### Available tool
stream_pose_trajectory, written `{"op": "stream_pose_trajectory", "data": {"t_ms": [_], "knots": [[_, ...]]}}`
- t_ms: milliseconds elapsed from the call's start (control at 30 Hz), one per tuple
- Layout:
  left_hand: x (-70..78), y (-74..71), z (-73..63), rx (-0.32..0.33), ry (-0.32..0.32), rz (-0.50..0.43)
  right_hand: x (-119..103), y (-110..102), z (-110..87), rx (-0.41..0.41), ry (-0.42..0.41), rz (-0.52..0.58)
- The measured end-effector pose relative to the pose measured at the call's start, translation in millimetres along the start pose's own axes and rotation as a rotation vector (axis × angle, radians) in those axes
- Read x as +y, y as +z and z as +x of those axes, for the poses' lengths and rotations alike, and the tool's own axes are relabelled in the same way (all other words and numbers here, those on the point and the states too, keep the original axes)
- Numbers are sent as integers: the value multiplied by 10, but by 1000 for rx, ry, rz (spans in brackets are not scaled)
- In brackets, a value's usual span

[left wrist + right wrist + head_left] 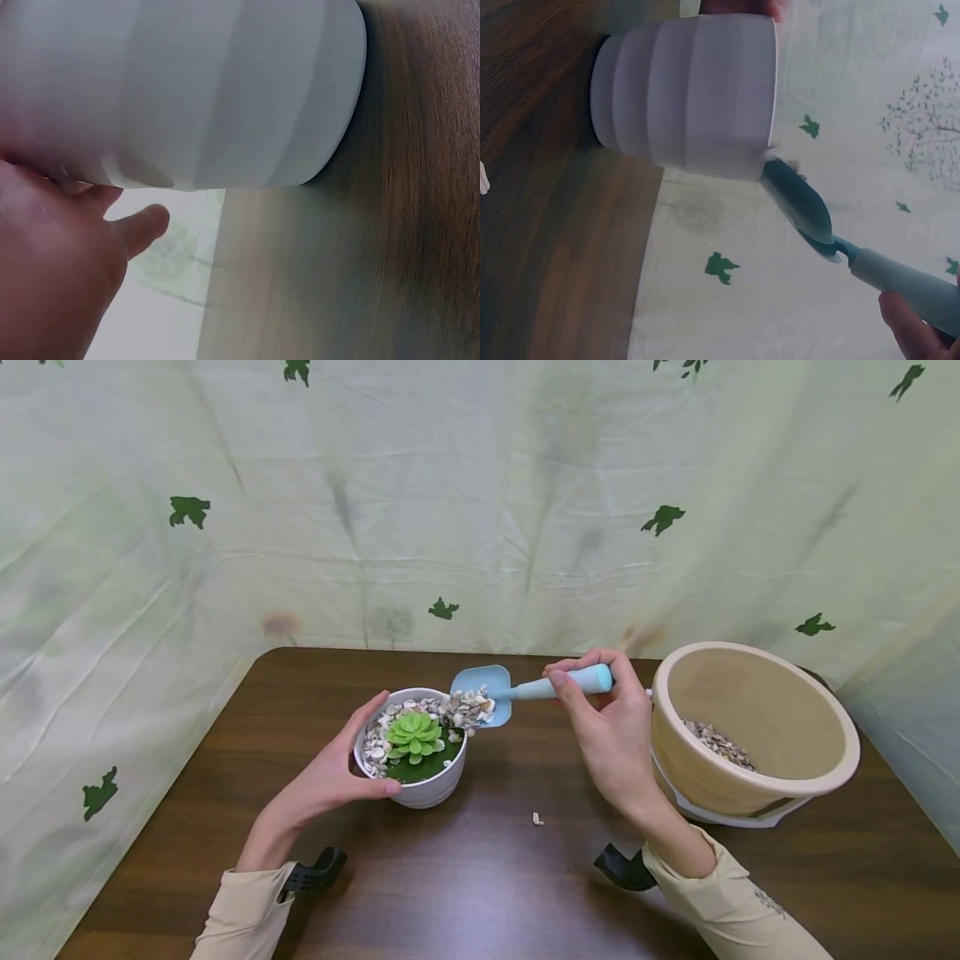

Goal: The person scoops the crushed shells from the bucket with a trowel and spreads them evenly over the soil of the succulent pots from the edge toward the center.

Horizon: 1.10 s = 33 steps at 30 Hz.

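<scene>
My left hand (330, 768) grips a white ribbed flowerpot (427, 793) from its left side, thumb near the front rim and fingers round the back. Inside the pot sits a green succulent (415, 737) on a green base, partly ringed with small shells and pebbles (378, 739). In my right hand (611, 727) is the handle of a light blue trowel (483, 681), pinched between thumb and fingers. A heap of shells and pebbles (471, 706) lies on its blade, spilling at the pot's right rim. In the right wrist view the trowel's tip (772, 169) meets the rim.
A large cream tub (757, 793) stands on the right, close by my right forearm, with gravel-like shells (717, 745) at its bottom. One small pale shell piece (537, 819) lies on the brown wooden table (450, 877). Behind the table hangs a pale curtain (480, 510) with green leaf prints.
</scene>
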<state>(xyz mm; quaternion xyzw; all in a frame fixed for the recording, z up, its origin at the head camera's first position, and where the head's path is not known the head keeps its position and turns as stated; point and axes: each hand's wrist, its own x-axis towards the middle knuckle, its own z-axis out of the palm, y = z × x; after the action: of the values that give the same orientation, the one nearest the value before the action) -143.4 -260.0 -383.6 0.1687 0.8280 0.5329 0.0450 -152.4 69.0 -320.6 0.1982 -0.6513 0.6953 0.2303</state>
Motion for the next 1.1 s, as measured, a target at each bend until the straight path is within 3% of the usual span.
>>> {"op": "stream_pose_trajectory", "data": {"t_ms": [233, 467, 633, 900, 1100], "knots": [[-2, -6, -4, 6, -11, -65, -8, -5, -10, 2, 7, 3], [9, 20, 23, 47, 37, 37, -15, -2, -10, 0, 1, -20], [18, 30, 20, 37, 28, 72, -18, -3, -9, 5, -3, -28], [-1, 2, -11, -15, -15, -66, -43, 14, -20, 12, -32, -57], [4, 23, 16, 34, 18, -18, -55, 23, -22, 9, -66, -103]]}}
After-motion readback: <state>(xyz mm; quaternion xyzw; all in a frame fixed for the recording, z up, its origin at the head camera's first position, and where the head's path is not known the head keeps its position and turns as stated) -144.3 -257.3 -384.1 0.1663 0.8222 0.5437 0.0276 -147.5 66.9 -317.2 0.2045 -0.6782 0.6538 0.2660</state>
